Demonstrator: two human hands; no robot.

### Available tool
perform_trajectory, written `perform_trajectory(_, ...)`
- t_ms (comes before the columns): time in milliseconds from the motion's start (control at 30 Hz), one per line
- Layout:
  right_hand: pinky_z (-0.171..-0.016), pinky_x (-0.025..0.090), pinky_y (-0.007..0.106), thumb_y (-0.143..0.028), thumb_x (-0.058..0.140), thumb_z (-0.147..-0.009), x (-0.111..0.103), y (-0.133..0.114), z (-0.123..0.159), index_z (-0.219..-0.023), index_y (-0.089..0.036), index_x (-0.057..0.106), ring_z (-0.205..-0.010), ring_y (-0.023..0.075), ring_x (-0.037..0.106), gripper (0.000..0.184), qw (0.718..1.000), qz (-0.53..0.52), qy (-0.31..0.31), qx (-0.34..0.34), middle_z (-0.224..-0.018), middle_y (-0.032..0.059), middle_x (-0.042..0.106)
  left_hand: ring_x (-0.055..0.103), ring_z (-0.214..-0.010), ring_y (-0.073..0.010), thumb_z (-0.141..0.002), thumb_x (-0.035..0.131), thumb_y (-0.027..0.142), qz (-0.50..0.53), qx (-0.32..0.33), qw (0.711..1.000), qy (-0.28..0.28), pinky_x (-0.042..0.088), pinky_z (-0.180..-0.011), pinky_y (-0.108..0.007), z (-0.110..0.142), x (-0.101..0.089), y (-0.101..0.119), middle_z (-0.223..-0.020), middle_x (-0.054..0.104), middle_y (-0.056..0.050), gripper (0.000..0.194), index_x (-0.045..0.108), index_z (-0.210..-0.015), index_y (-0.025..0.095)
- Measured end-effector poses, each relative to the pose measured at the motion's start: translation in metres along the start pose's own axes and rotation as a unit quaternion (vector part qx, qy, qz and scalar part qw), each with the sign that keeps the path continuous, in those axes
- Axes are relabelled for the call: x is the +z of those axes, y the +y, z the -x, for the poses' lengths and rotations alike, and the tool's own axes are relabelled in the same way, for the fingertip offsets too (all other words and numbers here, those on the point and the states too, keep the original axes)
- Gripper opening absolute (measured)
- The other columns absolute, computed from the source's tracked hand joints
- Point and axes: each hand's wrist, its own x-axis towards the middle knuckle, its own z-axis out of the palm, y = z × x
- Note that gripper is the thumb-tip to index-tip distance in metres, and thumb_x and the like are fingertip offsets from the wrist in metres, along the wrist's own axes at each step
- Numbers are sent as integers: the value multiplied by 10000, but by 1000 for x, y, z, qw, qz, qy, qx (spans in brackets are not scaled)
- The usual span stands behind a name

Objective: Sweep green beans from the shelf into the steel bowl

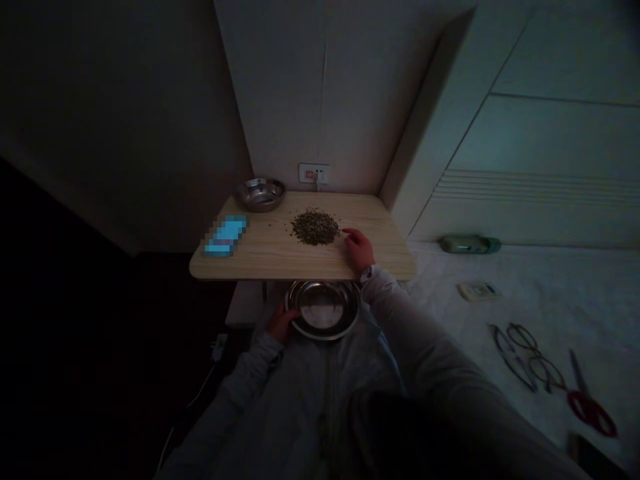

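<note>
From here I see the pile of dark bits mid-table, slightly longer left to right, its pieces too small to identify. The right hand points a finger at its right edge; I can't tell whether it pinches anything. The left hand holds the steel basin, opening upward, far rim hidden by the table.

Small dark grains are heaped loosely near the middle of the table; a round, shiny bowl is held, mouth up, by its near edge.
</note>
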Motion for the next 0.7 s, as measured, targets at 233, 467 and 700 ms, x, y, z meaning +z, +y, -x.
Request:
perform_trajectory(233,-694,408,288,-227,447,-669,19,-3,-6,-916,-193,636,-649,138,486,313,1000,16,2,-4,-684,-5,578,572,-962,-286,-503,615,183,-90,69,993,14,446,-816,-358,0,-6,5,-784,647,-38,211,627,-712,213)
perform_trajectory(467,-764,421,314,-210,447,-677,19,-1,-5,-885,-205,648,-746,157,521,289,999,26,-11,-35,-794,19,620,596,-893,-260,-531,618,199,-91,79,992,28,458,-800,-362,-7,-11,-3,-756,659,-20,206,637,-734,228)
perform_trajectory(700,-779,421,321,-174,444,-687,18,-1,-5,-908,-201,652,-755,159,531,305,999,41,-12,-25,-817,22,625,560,-973,-271,-492,643,178,-115,120,986,31,425,-860,-358,-8,-16,-6,-841,644,-42,178,625,-667,205)
